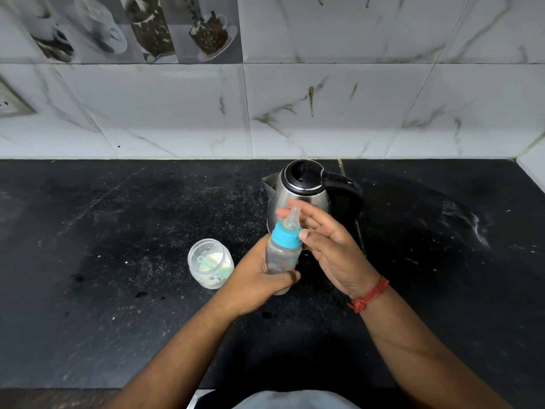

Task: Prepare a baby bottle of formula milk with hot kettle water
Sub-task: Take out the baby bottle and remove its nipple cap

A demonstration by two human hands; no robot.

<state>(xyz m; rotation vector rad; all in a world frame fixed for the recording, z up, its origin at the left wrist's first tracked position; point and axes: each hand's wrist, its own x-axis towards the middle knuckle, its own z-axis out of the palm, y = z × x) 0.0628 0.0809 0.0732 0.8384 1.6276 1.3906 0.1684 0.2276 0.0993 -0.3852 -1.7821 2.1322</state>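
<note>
A clear baby bottle point(281, 256) with a blue collar and a clear teat stands upright above the black counter, near the middle. My left hand point(253, 278) grips its body from the left. My right hand point(327, 243) is beside the blue collar on the right, fingers straight and spread, thumb tip touching the collar. Just behind the bottle stands a steel kettle point(306, 190) with its black lid down and its handle to the right. An open clear jar point(211, 262) holding white formula powder and a pale green scoop sits to the left of my left hand.
The black stone counter point(118, 290) is speckled with powder and a few wet spots. A marble-tiled wall point(324, 113) rises behind the kettle, and a side wall closes the far right corner. A wall socket point(11, 104) shows at the left edge.
</note>
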